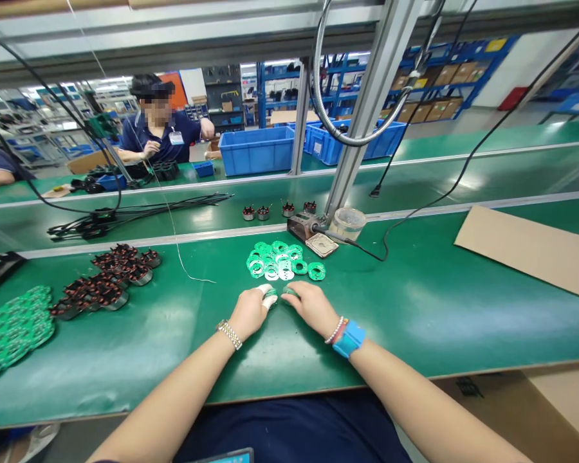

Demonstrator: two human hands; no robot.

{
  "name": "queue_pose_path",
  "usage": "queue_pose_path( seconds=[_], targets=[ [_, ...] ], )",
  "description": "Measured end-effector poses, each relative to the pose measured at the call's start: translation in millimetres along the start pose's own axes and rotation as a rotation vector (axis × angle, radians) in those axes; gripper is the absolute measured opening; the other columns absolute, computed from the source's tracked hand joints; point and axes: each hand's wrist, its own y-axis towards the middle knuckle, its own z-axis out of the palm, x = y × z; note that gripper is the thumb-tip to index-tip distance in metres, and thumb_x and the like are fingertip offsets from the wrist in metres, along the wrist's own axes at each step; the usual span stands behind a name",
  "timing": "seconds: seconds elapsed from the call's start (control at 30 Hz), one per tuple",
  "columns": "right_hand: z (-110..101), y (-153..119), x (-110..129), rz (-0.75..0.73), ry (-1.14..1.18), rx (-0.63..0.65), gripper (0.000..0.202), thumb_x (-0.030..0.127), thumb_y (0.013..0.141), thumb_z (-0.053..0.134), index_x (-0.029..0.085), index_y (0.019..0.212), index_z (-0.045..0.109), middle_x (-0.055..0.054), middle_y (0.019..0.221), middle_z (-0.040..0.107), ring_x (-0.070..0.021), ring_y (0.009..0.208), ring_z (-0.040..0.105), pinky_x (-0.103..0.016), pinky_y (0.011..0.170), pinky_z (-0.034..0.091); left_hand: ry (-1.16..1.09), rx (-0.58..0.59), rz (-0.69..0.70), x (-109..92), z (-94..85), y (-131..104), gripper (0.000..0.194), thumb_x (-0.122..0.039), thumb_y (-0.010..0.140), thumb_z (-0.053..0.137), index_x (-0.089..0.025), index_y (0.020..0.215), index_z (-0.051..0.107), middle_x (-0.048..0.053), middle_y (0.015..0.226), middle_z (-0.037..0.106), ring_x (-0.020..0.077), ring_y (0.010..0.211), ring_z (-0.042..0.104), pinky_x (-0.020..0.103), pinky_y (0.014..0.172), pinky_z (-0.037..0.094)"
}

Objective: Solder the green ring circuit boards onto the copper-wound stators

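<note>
Leaning over a green bench in the head view, the person works with both hands close together, just apart, near the front edge. The left hand [248,313] pinches a few green rings [271,293] between thumb and fingers, with white covers on the tips. The right hand [313,305] curls in beside it, thumb against fingers, on another green piece [288,290]; from here its fingers hide most of that, so I can't tell whether it is one ring or several. A metal watch [230,334] circles the left wrist, and a blue band [350,339] the right.

Just beyond the fingertips lies a loose pile of rings [276,257], some overlapping, some showing a pale, shiny face. Behind the pile, to the right, a soldering iron [335,236] rests in its stand [302,227], with a clear tub [348,224] beside it. Over on the left, copper-wound motors [109,283] sit bunched together, next to a sheet of green boards [17,331]. A flat piece of cardboard [531,247] lies at the far right. Across the bench, a co-worker [174,138] in a dark shirt stands near a blue crate [258,152].
</note>
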Motion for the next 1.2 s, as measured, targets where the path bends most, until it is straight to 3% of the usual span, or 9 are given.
queue_pose_path(
  seconds=[0.13, 0.27, 0.43, 0.57, 0.67, 0.83, 0.97, 1.1, 1.2],
  targets=[
    [-15, 15, -25, 0.0, -0.067, 0.011, 0.014, 0.023, 0.079, 0.06, 0.017, 0.091, 0.063, -0.006, 0.083, 0.062, -0.0186, 0.079, 0.06, -0.029, 0.072, 0.05, 0.004, 0.023, 0.134, -6, 1.6, 28, 0.024, -0.026, 0.085, 0.048, -0.022, 0.105, 0.059, 0.003, 0.099, 0.065, 0.0182, 0.093, 0.059, 0.028, 0.083, 0.046],
    [-21, 17, -33, 0.038, -0.15, -0.009, 0.03, 0.025, 0.08, 0.057, 0.016, 0.109, 0.058, -0.012, 0.102, 0.058, -0.0221, 0.092, 0.058, -0.035, 0.081, 0.048, 0.064, 0.002, 0.152, -5, 2.8, 42, 0.032, -0.029, 0.085, 0.048, -0.021, 0.116, 0.053, 0.009, 0.117, 0.056, 0.0248, 0.111, 0.048, 0.041, 0.096, 0.037],
    [-16, 4, -34, 0.069, -0.226, 0.005, 0.057, 0.043, 0.081, 0.052, 0.014, 0.129, 0.041, -0.017, 0.136, 0.036, -0.0358, 0.126, 0.029, -0.054, 0.099, 0.029, 0.185, -0.003, 0.047, 15, 2.0, 37, 0.062, -0.053, 0.08, 0.047, -0.028, 0.134, 0.03, 0.009, 0.145, 0.026, 0.0348, 0.132, 0.017, 0.06, 0.102, 0.017],
    [-6, 7, -36, 0.067, -0.248, 0.059, 0.06, 0.051, 0.081, 0.046, 0.018, 0.131, 0.038, -0.014, 0.14, 0.033, -0.0371, 0.129, 0.023, -0.059, 0.099, 0.026, 0.23, 0.072, 0.011, 23, 4.1, 43, 0.069, -0.06, 0.08, 0.038, -0.024, 0.137, 0.026, 0.012, 0.147, 0.02, 0.0363, 0.134, 0.01, 0.059, 0.102, 0.018],
    [-1, 18, -39, 0.062, -0.261, 0.076, 0.06, 0.052, 0.082, 0.044, 0.018, 0.131, 0.037, -0.013, 0.141, 0.032, -0.0361, 0.131, 0.021, -0.058, 0.099, 0.026, 0.204, 0.065, 0.003, 22, 7.2, 54, 0.068, -0.059, 0.081, 0.037, -0.021, 0.137, 0.028, 0.013, 0.146, 0.021, 0.0362, 0.134, 0.007, 0.056, 0.102, 0.022],
    [-2, 29, -41, 0.067, -0.27, 0.063, 0.059, 0.049, 0.082, 0.044, 0.018, 0.132, 0.036, -0.014, 0.142, 0.031, -0.0353, 0.131, 0.021, -0.061, 0.099, 0.023, 0.143, 0.041, 0.002, 25, 5.9, 64, 0.066, -0.056, 0.082, 0.039, -0.021, 0.137, 0.028, 0.013, 0.146, 0.022, 0.0339, 0.135, 0.009, 0.054, 0.102, 0.024],
    [-12, 23, -43, 0.088, -0.182, -0.031, 0.053, 0.046, 0.087, 0.036, 0.014, 0.13, 0.038, -0.016, 0.138, 0.036, -0.0336, 0.131, 0.024, -0.061, 0.099, 0.026, 0.123, -0.007, -0.054, 43, -10.1, 81, 0.063, -0.054, 0.082, 0.041, -0.022, 0.135, 0.031, 0.011, 0.145, 0.026, 0.0315, 0.133, 0.018, 0.051, 0.103, 0.025],
    [-27, 12, -37, 0.045, 0.045, -0.262, 0.044, 0.039, 0.09, 0.033, 0.017, 0.129, 0.04, -0.013, 0.133, 0.043, -0.0264, 0.129, 0.031, -0.051, 0.101, 0.034, 0.175, -0.066, -0.201, 78, -41.3, 125, 0.055, -0.039, 0.081, 0.051, -0.014, 0.129, 0.039, 0.015, 0.135, 0.041, 0.0266, 0.126, 0.035, 0.038, 0.102, 0.031],
    [-34, 8, -31, -0.025, 0.123, -0.342, 0.04, 0.033, 0.089, 0.039, 0.021, 0.127, 0.042, -0.01, 0.131, 0.046, -0.0256, 0.127, 0.036, -0.048, 0.101, 0.037, 0.222, -0.089, -0.338, 107, -65.1, 165, 0.045, -0.031, 0.082, 0.052, -0.012, 0.122, 0.046, 0.017, 0.125, 0.049, 0.0251, 0.118, 0.046, 0.034, 0.096, 0.038]
  ],
)
